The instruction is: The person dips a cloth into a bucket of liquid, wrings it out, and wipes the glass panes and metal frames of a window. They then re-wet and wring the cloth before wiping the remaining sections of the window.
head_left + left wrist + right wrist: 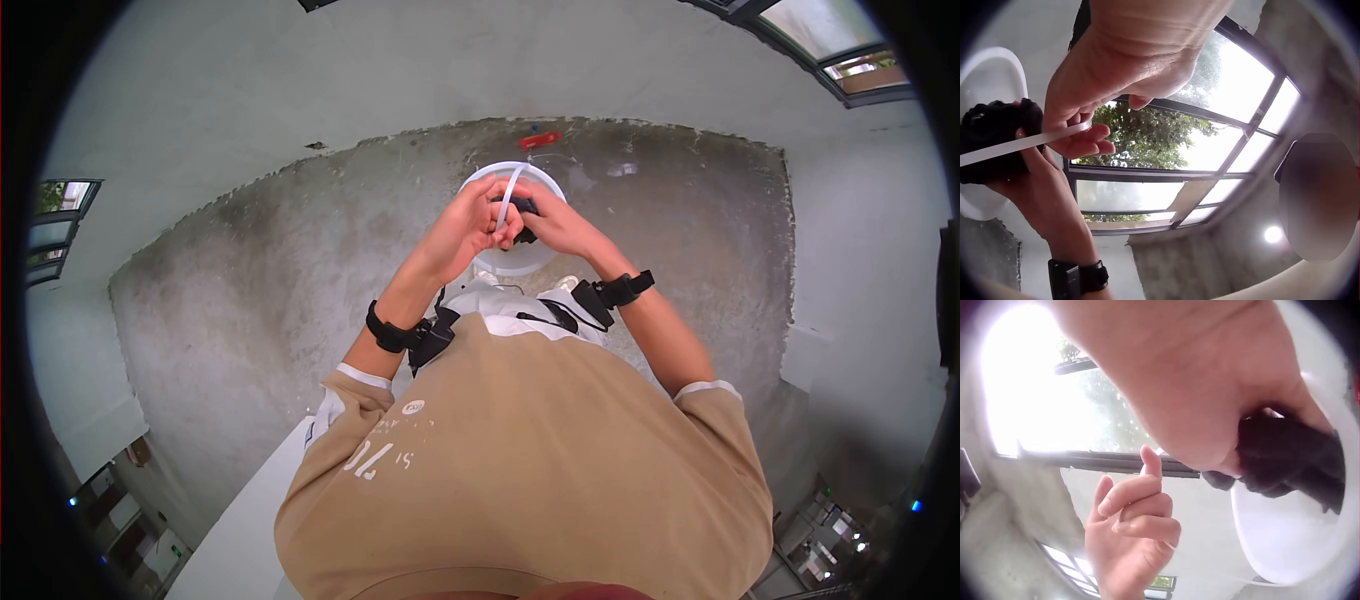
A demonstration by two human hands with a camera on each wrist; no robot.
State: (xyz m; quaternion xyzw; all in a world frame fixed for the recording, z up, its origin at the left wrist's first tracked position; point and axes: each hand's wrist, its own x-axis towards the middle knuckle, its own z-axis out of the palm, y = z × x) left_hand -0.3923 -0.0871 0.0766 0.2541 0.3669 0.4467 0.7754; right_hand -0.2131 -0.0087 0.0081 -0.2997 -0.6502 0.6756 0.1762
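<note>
In the head view my left hand pinches a white strip that crosses in front of a black bundled thing. The left wrist view shows the strip running from the fingertips of my left hand across the black bundle. My right hand grips that bundle, its fingers partly hidden; in the right wrist view the dark, soft-looking bundle hangs from my right hand. Below both hands stands a round white bucket.
A red object lies on the grey concrete floor beyond the bucket. Windows are set in the pale walls. At the lower left is a white surface. Black straps with devices circle both wrists.
</note>
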